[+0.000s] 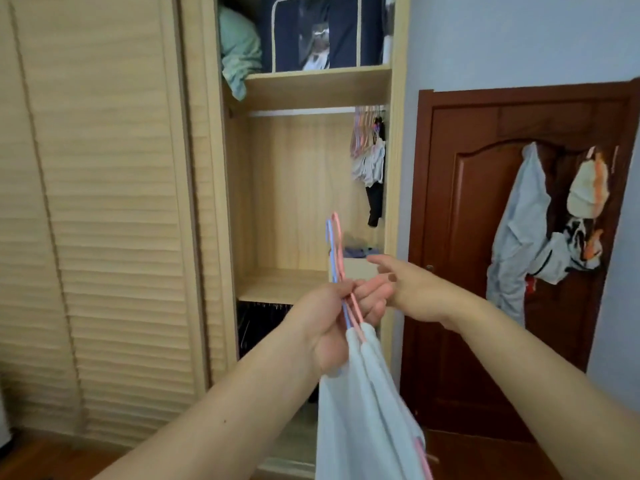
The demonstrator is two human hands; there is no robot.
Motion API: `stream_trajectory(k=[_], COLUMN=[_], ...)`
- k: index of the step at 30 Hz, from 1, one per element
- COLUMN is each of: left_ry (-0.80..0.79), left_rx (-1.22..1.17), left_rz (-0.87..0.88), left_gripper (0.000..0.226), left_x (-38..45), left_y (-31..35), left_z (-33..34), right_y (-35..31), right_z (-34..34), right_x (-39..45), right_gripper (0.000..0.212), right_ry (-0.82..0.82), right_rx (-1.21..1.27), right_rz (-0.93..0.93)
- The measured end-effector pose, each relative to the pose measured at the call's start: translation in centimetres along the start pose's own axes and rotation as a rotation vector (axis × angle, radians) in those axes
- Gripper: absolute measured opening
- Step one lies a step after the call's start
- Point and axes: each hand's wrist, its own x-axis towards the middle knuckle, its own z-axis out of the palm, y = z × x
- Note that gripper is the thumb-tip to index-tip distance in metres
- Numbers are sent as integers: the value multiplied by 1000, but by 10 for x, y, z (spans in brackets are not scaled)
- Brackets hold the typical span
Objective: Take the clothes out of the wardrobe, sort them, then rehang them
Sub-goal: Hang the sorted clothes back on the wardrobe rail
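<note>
Pale garments [367, 410] on two hangers [337, 258], pink and blue: left hand [332, 323] fingers pinch necks; right hand [412, 289] spread, empty.

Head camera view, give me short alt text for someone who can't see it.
The left hand grips a pink hanger and a blue hanger carrying pale garments, while the open right hand reaches in beside them, before an open wooden wardrobe with few clothes hanging.

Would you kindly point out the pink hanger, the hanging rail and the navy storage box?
pink hanger [338, 237], head view, its hook.
hanging rail [298, 112], head view, bare middle stretch.
navy storage box [294, 32], head view, front panel.
</note>
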Motion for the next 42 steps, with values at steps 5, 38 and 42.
stream_trajectory(k=[5, 38, 42], left_ry=[61, 75, 155], left_rx=[49, 511, 516], left_rz=[118, 532, 605], left_gripper=[17, 13, 11], left_x=[95, 489, 546], left_y=[26, 296, 352], left_z=[-9, -62, -82], right_y=[19, 57, 37], right_z=[0, -38, -53], right_x=[52, 487, 533], right_gripper=[29, 23, 24], right_ry=[54, -78, 51], right_rx=[361, 666, 318], right_rz=[32, -236, -216])
